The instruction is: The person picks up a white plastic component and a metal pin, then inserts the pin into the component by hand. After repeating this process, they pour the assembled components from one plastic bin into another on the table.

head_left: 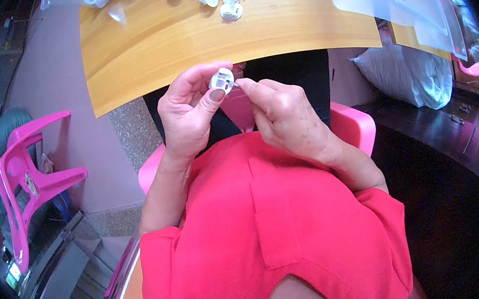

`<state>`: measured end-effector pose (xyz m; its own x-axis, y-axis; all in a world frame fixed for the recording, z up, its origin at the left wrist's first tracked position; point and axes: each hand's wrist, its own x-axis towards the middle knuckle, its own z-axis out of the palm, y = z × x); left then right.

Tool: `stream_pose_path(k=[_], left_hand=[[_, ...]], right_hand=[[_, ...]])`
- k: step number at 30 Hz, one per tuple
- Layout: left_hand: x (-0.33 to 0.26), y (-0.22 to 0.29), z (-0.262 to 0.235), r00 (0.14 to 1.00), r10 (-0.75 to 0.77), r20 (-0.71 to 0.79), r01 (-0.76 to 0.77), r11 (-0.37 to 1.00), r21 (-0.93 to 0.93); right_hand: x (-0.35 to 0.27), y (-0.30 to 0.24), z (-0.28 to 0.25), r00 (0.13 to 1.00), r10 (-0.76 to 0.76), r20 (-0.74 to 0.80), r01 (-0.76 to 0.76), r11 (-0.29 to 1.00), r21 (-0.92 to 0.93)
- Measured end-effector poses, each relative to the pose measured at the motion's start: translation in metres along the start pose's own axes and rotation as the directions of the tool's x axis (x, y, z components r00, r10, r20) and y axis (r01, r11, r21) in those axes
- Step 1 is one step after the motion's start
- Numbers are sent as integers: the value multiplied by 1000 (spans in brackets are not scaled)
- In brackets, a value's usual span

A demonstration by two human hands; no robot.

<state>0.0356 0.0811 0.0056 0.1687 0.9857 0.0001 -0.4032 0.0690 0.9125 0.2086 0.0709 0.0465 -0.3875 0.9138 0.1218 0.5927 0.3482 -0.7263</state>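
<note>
The left hand (pixel 188 111) pinches a small round white plastic part (pixel 222 80) between thumb and fingers, just off the near edge of the wooden table (pixel 195 39), while the right hand (pixel 282 111), at three o'clock of the part, is closed on something thin whose tip meets the part's rim; what it is I cannot tell. To do this well, the left grip should probably stay firm with the slotted face turned up toward the eyes, and the right fingertips work in short, light presses. More white parts (pixel 231 10) lie at twelve o'clock on the table.
</note>
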Motion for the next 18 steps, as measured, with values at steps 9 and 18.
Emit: stream_pose_path(k=[9, 18], left_hand=[[1, -5, 1, 1000, 0, 0, 0, 991, -133], [-1, -7, 1, 1000, 16, -18, -17, 997, -71]], right_hand=[[-3, 5, 9, 994, -68, -87, 69, 998, 7], [-1, 0, 4, 989, -144, 28, 146, 951, -274]])
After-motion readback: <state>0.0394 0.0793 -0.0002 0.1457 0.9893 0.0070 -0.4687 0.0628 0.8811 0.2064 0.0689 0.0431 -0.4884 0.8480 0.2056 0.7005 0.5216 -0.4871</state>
